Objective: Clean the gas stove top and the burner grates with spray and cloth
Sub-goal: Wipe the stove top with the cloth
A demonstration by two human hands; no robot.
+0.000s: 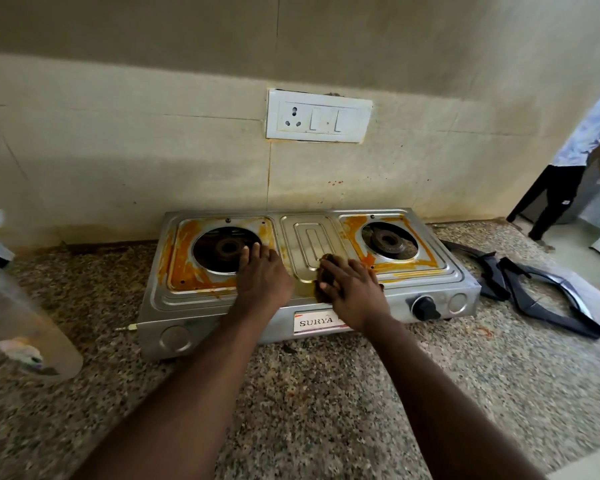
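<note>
A steel two-burner gas stove (pixel 201 306) stands against the wall, with orange stains around both burner openings. My left hand (pixel 262 277) rests flat on the stove top at the edge of the left burner (pixel 227 249), fingers straight. My right hand (pixel 352 289) presses a brown stained cloth (pixel 326 271) onto the middle panel, fingers spread over it. The right burner (pixel 388 242) is uncovered. Both black burner grates (pixel 534 289) lie on the counter to the right of the stove. A clear spray bottle (pixel 18 306) stands blurred at the left edge.
The stove sits on a speckled granite counter (pixel 309 403). A white socket and switch plate (pixel 317 116) is on the tiled wall above. The black knob (pixel 425 306) is on the stove front. A person (pixel 575 157) stands at the far right.
</note>
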